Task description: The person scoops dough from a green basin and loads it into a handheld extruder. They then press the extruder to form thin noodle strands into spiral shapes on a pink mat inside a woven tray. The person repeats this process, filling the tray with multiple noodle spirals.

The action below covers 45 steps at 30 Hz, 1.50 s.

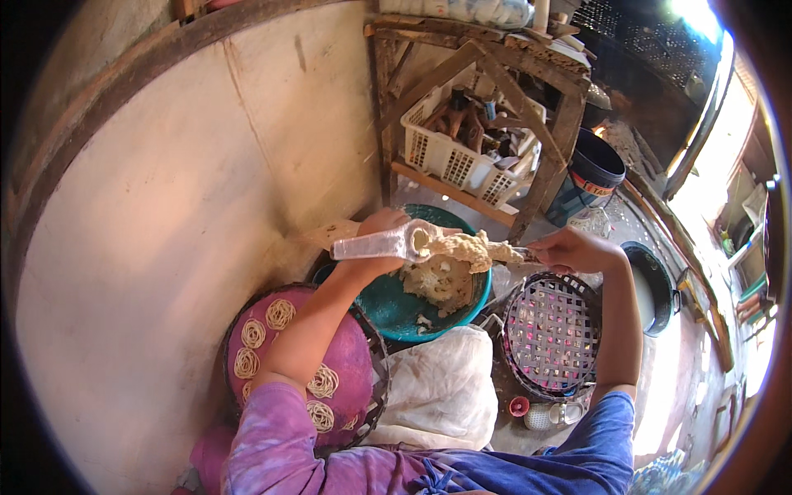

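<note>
Above a teal basin, my left hand is closed round a pale hand press with a round opening at its right end. Lumpy cream dough stretches from that opening toward my right hand. The right fingers pinch a thin utensil coated with this dough; its exact kind is hidden. More dough lies inside the basin. Under my left forearm is a round pink tray bearing several coils of noodle-like dough strands.
A white cloth sack lies before me, with a woven basket to its right. Beyond the basin stands a wooden rack holding a white crate. Dark buckets are at the right, a wall at the left.
</note>
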### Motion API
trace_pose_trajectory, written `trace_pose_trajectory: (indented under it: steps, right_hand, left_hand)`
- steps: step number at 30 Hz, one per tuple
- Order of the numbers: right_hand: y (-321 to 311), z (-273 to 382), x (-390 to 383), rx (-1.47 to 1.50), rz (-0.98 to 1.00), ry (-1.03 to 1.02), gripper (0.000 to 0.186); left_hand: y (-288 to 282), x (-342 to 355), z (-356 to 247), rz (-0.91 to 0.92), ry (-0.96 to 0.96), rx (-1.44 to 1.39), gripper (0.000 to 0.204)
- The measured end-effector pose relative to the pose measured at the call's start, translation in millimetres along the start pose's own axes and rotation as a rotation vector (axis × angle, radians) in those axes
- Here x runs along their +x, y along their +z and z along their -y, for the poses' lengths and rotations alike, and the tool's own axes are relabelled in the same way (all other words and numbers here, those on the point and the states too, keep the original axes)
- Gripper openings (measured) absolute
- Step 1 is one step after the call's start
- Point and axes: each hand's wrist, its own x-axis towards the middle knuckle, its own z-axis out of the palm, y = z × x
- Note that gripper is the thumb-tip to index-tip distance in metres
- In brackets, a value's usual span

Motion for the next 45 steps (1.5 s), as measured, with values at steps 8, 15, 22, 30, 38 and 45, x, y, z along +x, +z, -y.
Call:
trace_pose_trajectory:
  steps: [8,15,22,30,38,45]
  right_hand:
    - [90.4,64.7,32.1,-1.331,-0.866,-0.42,0.046]
    - [100.2,69.6,1.5,-1.25,-0.755,-0.259,0.049]
    - [62.7,67.4,6.0,-1.169,-0.879,-0.379,0.047]
    - [84.8,97.2,25.9,-1.32,-0.63,-0.353,0.041]
    - [70.7,63.8,1.6,-1.016,-1.006,-0.288,0.043]
    - [67.9,83.0,22.1,-1.191,-0.921,-0.401,0.043]
  left_hand:
    - [10.2,31.9,-24.1,-0.189,0.029,-0.04,0.026]
    - [-10.0,20.9,4.8,-0.07,-0.172,0.028,0.029]
    - [-6.2,27.5,9.5,-0.2,-0.172,0.08,0.027]
    - [-9.0,31.7,-7.8,-0.057,-0.163,0.074,0.033]
    - [-18.6,38.5,13.1,-0.231,-0.441,-0.114,0.025]
    - [-14.0,42.1,-14.6,-0.185,-0.131,0.04,0.028]
